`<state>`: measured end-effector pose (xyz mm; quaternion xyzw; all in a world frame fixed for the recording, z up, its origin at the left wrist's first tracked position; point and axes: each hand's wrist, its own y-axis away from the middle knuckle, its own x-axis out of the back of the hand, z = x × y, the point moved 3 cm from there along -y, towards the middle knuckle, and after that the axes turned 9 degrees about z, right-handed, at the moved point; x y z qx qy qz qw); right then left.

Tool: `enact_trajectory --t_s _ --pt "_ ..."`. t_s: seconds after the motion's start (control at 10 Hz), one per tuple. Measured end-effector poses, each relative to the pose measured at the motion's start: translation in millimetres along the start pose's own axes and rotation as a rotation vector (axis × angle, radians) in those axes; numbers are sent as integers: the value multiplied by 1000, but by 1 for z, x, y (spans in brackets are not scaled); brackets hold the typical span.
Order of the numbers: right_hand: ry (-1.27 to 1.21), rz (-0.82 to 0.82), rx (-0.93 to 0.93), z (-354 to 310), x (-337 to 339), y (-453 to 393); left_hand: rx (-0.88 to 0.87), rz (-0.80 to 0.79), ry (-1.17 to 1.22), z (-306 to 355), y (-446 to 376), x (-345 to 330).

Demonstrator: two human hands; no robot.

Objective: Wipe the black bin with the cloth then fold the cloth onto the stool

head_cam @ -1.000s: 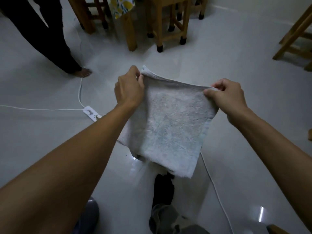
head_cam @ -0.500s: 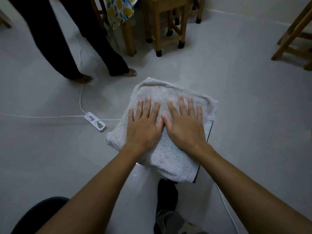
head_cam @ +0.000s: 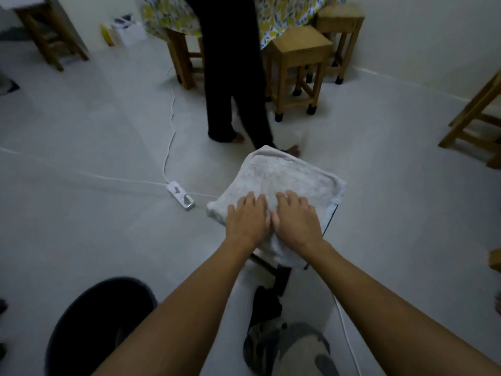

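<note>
Both my forearms reach forward and down, bare to the elbow, and converge near the middle. My left hand [head_cam: 248, 221] lies palm-down with the fingers spread flat, gripping nothing, just pressing on the pale grey terry cloth [head_cam: 282, 180]. My right hand [head_cam: 295, 219] is flat in the same way, its thumb touching the left hand's thumb side, fingers loosely spread and holding nothing.

The cloth lies folded into a rough square under both palms and extends well beyond my fingertips, away from me. It covers the top of the dark-framed stool [head_cam: 329, 221], of which I see only a thin dark edge just right of my right hand and a leg below my wrists.

The round black bin [head_cam: 89, 329] sits on the floor beneath my left forearm, near my elbow, well apart from the cloth. A white power strip [head_cam: 181, 195] lies left of my left hand, just beside the cloth's corner.
</note>
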<state>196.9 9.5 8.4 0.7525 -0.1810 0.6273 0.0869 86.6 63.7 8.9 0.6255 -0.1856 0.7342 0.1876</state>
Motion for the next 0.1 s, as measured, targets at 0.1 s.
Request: enact_trajectory --t_s 0.1 --pt "-12 -29 113 -27 12 34 56 7 -52 -22 43 18"
